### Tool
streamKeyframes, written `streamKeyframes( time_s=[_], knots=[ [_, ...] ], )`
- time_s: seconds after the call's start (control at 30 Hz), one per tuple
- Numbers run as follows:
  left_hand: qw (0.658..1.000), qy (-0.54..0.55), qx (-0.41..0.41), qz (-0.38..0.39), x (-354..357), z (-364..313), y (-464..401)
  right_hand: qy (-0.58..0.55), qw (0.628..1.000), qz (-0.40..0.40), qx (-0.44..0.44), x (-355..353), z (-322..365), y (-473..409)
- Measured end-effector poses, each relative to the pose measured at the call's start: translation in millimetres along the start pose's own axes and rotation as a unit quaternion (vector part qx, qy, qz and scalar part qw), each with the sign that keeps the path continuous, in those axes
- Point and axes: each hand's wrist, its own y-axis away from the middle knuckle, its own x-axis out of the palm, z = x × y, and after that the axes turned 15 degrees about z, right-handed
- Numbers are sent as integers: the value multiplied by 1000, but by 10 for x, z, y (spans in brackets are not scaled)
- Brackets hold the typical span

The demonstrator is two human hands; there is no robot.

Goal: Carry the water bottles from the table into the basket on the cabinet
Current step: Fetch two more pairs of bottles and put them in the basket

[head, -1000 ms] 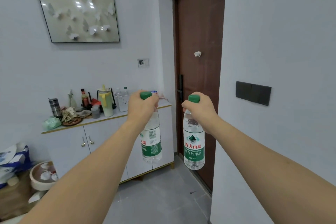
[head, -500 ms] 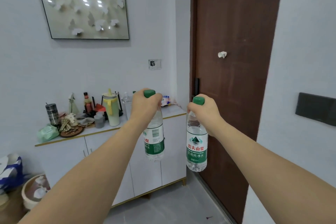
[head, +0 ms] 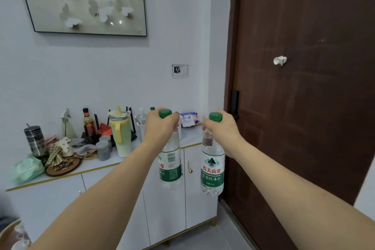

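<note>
My left hand (head: 159, 128) grips the neck of a clear water bottle (head: 170, 164) with a green cap and green label, hanging upright. My right hand (head: 220, 131) holds a second, matching water bottle (head: 212, 170) the same way, just to the right. Both hang in front of the white cabinet (head: 166, 209). The white basket (head: 140, 128) stands on the cabinet top, mostly hidden behind my left hand; a bottle top with a green cap shows above it.
The cabinet top carries a yellow-green jug (head: 119, 136), a sauce bottle (head: 88, 123), a metal tumbler (head: 34, 141), cloths, a green wipes pack (head: 26, 168) and a white wipes pack (head: 189, 119). A brown door (head: 304, 87) stands at the right. A framed picture hangs above.
The view has drawn closer to the cabinet and turned left; cabinet and door look larger. Both hands keep their bottles, held at the same height.
</note>
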Motion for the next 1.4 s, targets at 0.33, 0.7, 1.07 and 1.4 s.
streamKeyframes(
  time_s=[0.33,0.7,1.07,1.4],
  knots=[
    [997,-78,6,-3,-103,454,-1655,7,999,20,-26,-11,-427,-1803],
    [955,-294,6,-24,-413,650,-3273,12,999,14,-29,170,-736,-3549],
    [955,-267,-81,99,-1029,1523,-4886,161,986,28,37,727,-1315,-5174],
    [885,-347,-159,266,-1241,2377,-6029,202,972,114,50,1093,-1988,-6323]
  ],
)
